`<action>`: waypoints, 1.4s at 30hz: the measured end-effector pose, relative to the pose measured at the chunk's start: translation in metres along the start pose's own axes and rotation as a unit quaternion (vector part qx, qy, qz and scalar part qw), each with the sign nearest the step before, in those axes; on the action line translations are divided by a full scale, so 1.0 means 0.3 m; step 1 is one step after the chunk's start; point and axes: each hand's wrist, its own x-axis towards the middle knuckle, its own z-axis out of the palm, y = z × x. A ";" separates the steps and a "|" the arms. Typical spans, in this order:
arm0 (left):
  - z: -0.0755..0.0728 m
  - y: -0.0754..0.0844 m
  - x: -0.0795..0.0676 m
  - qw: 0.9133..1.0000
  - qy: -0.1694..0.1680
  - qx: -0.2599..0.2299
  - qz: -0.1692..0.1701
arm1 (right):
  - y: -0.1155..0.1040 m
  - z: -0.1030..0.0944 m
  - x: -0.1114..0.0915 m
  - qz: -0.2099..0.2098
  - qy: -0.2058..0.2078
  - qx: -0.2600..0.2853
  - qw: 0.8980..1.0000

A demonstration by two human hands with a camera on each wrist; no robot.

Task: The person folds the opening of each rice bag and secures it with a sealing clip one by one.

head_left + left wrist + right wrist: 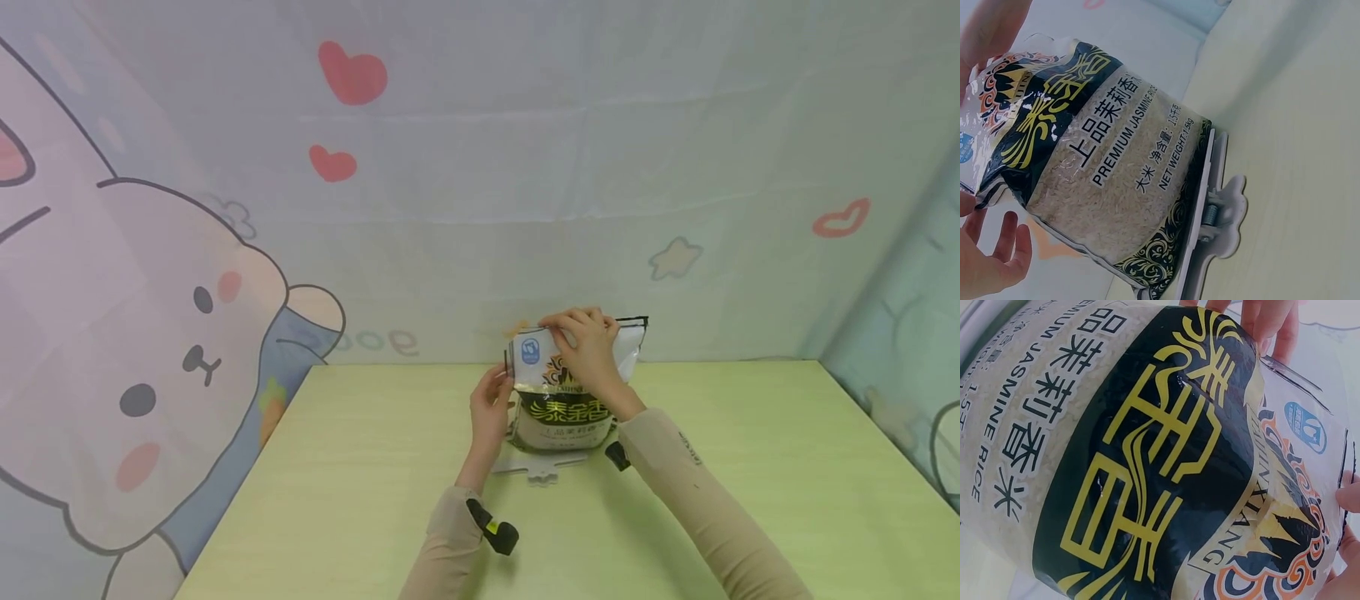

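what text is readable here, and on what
Rice bag:
"泰金香"
"JINXIANG", start unclear
"上品茉莉香米"
"PREMIUM JASMINE RICE"
"大米 净含量:1.5千克"
"NET WEIGHT:1.5kg"
Too small or blurred: blue badge, right sleeve, backdrop lettering

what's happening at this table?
A person has both hands on an upright bag of jasmine rice standing on the table. The right hand grips its top edge near the middle, and the left hand holds the side edge of its upper part. A spring clip lies on the table by the bag's base, not fastened to the top. Whether the bag has been opened, I can't tell.
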 end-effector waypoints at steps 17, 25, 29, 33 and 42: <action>-0.011 -0.006 0.011 1.000 0.005 0.022 -0.005 | 0.015 0.009 -0.006 -0.001 -0.013 0.028 1.000; 0.001 -0.017 0.025 0.999 0.022 0.032 0.015 | 0.021 0.004 0.000 0.001 -0.017 0.042 0.999; 0.004 0.008 0.020 0.998 0.027 0.048 0.023 | 0.029 0.006 0.000 -0.005 -0.013 0.051 0.999; 0.005 0.020 0.017 0.997 0.034 0.058 0.030 | 0.031 0.004 0.001 -0.009 -0.011 0.063 0.998; -0.002 0.000 0.022 0.998 0.016 0.045 0.029 | 0.030 -0.004 0.003 -0.014 -0.017 0.049 0.999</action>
